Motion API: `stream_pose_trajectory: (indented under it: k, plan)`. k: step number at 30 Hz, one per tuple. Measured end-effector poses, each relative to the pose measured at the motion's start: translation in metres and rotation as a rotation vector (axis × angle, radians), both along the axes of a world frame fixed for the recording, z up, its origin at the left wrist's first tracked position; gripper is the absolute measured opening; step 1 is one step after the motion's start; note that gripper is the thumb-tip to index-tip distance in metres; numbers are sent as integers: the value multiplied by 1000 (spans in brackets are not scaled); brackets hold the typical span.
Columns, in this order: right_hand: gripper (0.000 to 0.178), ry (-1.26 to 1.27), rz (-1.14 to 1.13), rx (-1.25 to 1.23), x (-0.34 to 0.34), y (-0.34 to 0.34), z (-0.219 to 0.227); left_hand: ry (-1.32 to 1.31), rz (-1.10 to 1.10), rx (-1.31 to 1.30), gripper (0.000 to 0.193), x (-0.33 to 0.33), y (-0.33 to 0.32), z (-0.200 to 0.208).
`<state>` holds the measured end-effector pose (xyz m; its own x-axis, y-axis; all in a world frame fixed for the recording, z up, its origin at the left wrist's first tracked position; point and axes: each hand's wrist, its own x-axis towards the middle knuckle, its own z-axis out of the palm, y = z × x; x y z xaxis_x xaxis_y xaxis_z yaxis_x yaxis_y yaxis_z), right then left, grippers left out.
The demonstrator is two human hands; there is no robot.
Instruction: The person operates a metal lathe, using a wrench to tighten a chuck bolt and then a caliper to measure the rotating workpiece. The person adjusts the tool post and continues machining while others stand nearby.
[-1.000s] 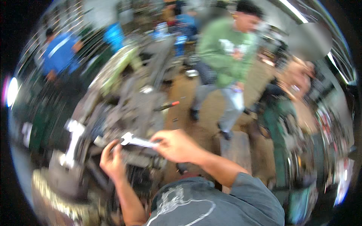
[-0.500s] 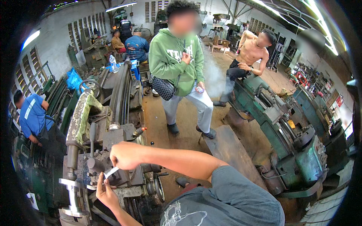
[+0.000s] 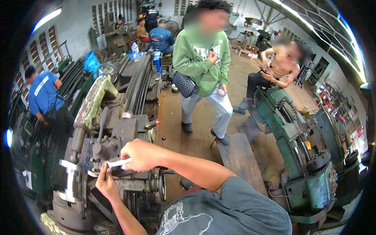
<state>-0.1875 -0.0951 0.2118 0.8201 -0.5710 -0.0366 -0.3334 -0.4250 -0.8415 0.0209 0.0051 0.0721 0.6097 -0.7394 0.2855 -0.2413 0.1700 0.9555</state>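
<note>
White walls (image 3: 80, 29) and a brown floor (image 3: 172, 133) surround me in a crowded machine shop, and right under my arms stands a grimy lathe (image 3: 124, 129). Above its near part, just beside the round dark block (image 3: 101, 151), is the wrench (image 3: 118, 162), a pale metal bar lying nearly level between my two hands. My right hand (image 3: 140, 155) has its fingers curled closed round the wrench's right end. My left hand (image 3: 108, 186) has its thumb and fingertips at the other end, the remaining fingers loosely bent; whether those tips pinch the metal or merely touch it, I can't make out, nor what that end meets. To handle it well, I'd say, let the right hand carry the wrench while the left fingertips guide lightly, hold the bar level and square, be sure the end is fully seated before putting any force on it, and leave my knuckles room beside the block. Counting up: one wrench, two hands, one upright lever (image 3: 103, 123), one red-tipped handle (image 3: 156, 122), one shiny metal piece (image 3: 69, 182) at the lathe's left, one clear bottle (image 3: 136, 53), one blue plastic bag (image 3: 91, 62), one low bench (image 3: 243, 156), and six other people that I can pick out.
</note>
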Motion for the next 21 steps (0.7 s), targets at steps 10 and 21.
stream_pose_trajectory:
  k: [10,21]
  plan:
    - [20,-71,55,-9,4,-9,-22,125,-122,11,28,4,3,15]
    - [21,125,60,57,16,-49,-2,82,-137,87,33,4,1,23]
